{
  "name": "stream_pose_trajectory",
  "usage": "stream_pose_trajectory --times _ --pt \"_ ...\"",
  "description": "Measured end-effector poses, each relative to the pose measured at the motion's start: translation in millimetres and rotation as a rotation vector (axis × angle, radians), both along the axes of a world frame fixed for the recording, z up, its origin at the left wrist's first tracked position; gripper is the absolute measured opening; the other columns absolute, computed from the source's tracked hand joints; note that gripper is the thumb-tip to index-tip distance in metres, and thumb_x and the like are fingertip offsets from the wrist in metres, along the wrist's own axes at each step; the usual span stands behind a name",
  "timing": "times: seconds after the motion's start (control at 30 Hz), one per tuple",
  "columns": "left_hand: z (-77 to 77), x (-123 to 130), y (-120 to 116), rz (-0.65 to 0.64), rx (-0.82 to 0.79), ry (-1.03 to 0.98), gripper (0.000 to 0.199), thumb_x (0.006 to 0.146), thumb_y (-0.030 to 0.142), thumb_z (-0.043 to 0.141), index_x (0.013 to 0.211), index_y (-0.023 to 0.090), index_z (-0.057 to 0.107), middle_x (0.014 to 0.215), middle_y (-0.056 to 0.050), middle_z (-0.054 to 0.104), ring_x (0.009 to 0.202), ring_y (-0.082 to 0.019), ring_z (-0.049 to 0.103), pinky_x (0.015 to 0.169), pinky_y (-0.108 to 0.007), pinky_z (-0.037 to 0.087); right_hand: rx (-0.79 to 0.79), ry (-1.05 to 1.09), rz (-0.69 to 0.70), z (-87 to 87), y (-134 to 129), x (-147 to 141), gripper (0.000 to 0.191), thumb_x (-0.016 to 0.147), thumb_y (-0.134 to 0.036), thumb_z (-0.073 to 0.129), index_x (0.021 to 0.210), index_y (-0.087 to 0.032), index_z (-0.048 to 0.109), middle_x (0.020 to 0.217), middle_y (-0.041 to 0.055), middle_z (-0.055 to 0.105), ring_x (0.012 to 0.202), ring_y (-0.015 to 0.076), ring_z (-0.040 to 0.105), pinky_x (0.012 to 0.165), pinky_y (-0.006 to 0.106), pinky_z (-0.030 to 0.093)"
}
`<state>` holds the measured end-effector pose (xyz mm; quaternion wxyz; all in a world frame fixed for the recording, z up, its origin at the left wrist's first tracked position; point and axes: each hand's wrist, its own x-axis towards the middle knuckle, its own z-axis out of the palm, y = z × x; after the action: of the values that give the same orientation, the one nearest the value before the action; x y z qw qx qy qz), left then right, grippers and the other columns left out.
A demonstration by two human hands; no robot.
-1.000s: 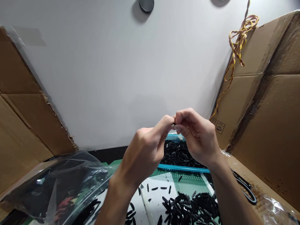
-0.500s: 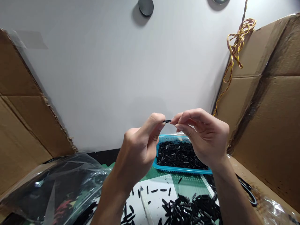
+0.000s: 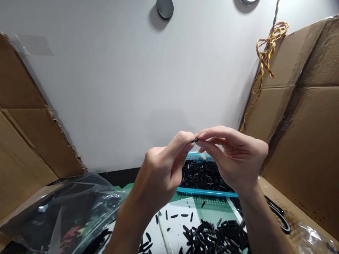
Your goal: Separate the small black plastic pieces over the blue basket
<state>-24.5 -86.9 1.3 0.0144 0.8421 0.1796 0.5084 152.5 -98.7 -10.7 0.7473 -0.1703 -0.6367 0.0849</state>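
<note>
My left hand (image 3: 168, 164) pinches a small, narrow black piece (image 3: 195, 140) between thumb and forefinger. The fingertips of my right hand (image 3: 233, 155) close on the piece's other end, so both hands meet over it; most of it is hidden. Behind and below them stands a blue plastic basket (image 3: 206, 193) full of similar black pieces (image 3: 202, 174). Nearer to me, a heap of black pieces (image 3: 215, 238) lies on a white sheet (image 3: 176, 206), with several single ones spread to its left. A thin, pale pointed tool (image 3: 164, 234) lies among them.
A clear plastic bag (image 3: 79, 204) with dark contents lies at the left. Cardboard panels (image 3: 29, 116) flank both sides before a white wall (image 3: 132, 88). Coiled yellow-brown wire (image 3: 270, 46) hangs at the upper right. A black handle loop (image 3: 280, 217) sits beyond my right forearm.
My right fingers have closed onto the black piece's free end. My left hand has shifted slightly right and down with it, and the two hands now touch.
</note>
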Motion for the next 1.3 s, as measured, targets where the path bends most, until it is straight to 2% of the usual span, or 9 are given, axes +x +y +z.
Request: stream_pose_trajectory --times 0.27,0.47,0.6,0.8,0.93,1.1,1.2,1.3 --pt "1.8 -1 -3 -0.023 -0.030 0.021 0.021 0.108 0.010 0.052 0.118 0.025 0.061 0.067 0.010 0.037 0.050 -0.006 0.027 0.045 -0.019 0.029 0.036 -0.029 -0.051 0.7 -2 0 0.030 0.089 0.001 0.080 0.100 -0.027 0.085 0.089 -0.0019 0.081 0.077 0.0162 0.073 0.065 0.035 0.064" --pt "1.0 1 -5 -0.044 -0.069 0.042 0.023 0.108 0.007 0.050 0.116 0.026 0.059 0.068 0.009 0.034 0.053 -0.007 0.028 0.048 -0.019 0.031 0.065 -0.086 -0.061 -0.5 -2 5 0.029 0.092 0.003 0.074 0.099 -0.023 0.083 0.086 0.0002 0.077 0.073 0.0163 0.068 0.064 0.037 0.058" --pt "3.7 -2 -7 -0.005 -0.073 0.128 0.026 0.106 0.005 0.049 0.117 0.026 0.058 0.069 0.009 0.035 0.055 -0.008 0.032 0.051 -0.021 0.035 0.027 -0.198 -0.036 -1.6 -1 9 0.026 0.097 0.002 0.067 0.100 -0.022 0.076 0.087 -0.0007 0.070 0.073 0.0137 0.062 0.067 0.034 0.055" --pt "8.3 -5 -6 0.064 -0.063 0.205 0.028 0.105 0.004 0.048 0.119 0.025 0.059 0.069 0.009 0.031 0.056 -0.009 0.027 0.050 -0.023 0.030 -0.014 -0.353 -0.065 -0.8 0 11 0.022 0.103 -0.001 0.056 0.104 -0.022 0.064 0.091 0.0009 0.061 0.083 0.0155 0.057 0.072 0.035 0.051" --pt "9.4 -6 -4 0.114 -0.026 0.225 0.025 0.104 0.003 0.049 0.113 0.023 0.060 0.068 0.009 0.028 0.055 -0.010 0.023 0.049 -0.023 0.027 -0.045 -0.409 -0.087 -1.0 3 11 0.021 0.104 -0.003 0.054 0.105 -0.023 0.059 0.093 0.0006 0.057 0.084 0.0152 0.055 0.073 0.035 0.049" --pt "9.0 -6 -4 0.118 -0.038 0.215 0.021 0.105 0.006 0.049 0.110 0.024 0.059 0.067 0.009 0.027 0.055 -0.010 0.022 0.049 -0.022 0.028 -0.113 -0.356 -0.004 -3.5 5 11 0.014 0.106 -0.010 0.058 0.103 -0.024 0.059 0.094 0.0005 0.059 0.086 0.0162 0.058 0.076 0.036 0.051" --pt "7.7 -7 -4 0.094 -0.048 0.167 0.019 0.106 0.009 0.050 0.112 0.025 0.060 0.067 0.009 0.030 0.054 -0.009 0.025 0.049 -0.021 0.030 -0.110 -0.273 0.071 -3.5 5 11 0.012 0.105 -0.012 0.061 0.104 -0.024 0.062 0.098 0.0015 0.065 0.093 0.0181 0.063 0.081 0.038 0.054" --pt "6.4 -9 -2 0.108 -0.039 0.112 0.018 0.107 0.011 0.051 0.112 0.025 0.060 0.066 0.010 0.033 0.052 -0.008 0.026 0.048 -0.020 0.031 -0.104 -0.219 0.087 -1.9 4 11 0.014 0.104 -0.011 0.063 0.103 -0.025 0.065 0.097 0.0013 0.068 0.095 0.0188 0.066 0.082 0.039 0.057"
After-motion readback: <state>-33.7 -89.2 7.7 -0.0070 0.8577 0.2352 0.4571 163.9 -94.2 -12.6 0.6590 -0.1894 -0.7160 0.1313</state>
